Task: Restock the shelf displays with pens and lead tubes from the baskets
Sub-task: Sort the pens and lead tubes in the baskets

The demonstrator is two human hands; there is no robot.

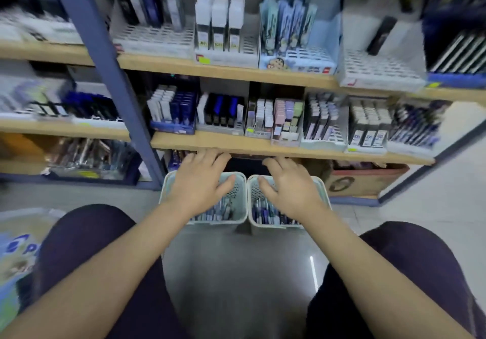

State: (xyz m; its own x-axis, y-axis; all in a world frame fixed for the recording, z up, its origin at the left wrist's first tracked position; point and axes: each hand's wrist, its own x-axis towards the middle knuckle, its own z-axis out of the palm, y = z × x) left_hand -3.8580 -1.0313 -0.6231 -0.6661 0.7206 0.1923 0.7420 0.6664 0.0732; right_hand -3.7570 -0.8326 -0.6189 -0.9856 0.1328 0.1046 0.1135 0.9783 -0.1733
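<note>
Baskets of pens and lead tubes sit side by side on the floor between a crouching person's knees, both still well stocked. The left hand (201, 181) hovers over the left basket (168, 181) with fingers spread and relaxed, holding nothing; the right hand (289, 188) does the same over the right basket (251, 223), palm down, fingers loosely splayed and empty. Whether either hand touches a rim cannot be told through the motion blur. Just beyond the fingertips runs the lower wooden shelf (236, 145), lined with display trays that look mostly full — boxed leads, pastel tubes, dark pen packs. On the shelf above, the picture differs: a white slotted tray (157, 38) holds only a few items at the back, another slotted tray (381, 70) at right carries a single dark pack, and a blue cartoon-printed display (297, 62) has open slots at the front. Judging by the loaded baskets and those gaps, most of the restocking appears still ahead. A cardboard box (365, 181) stands under the shelf to the right.
</note>
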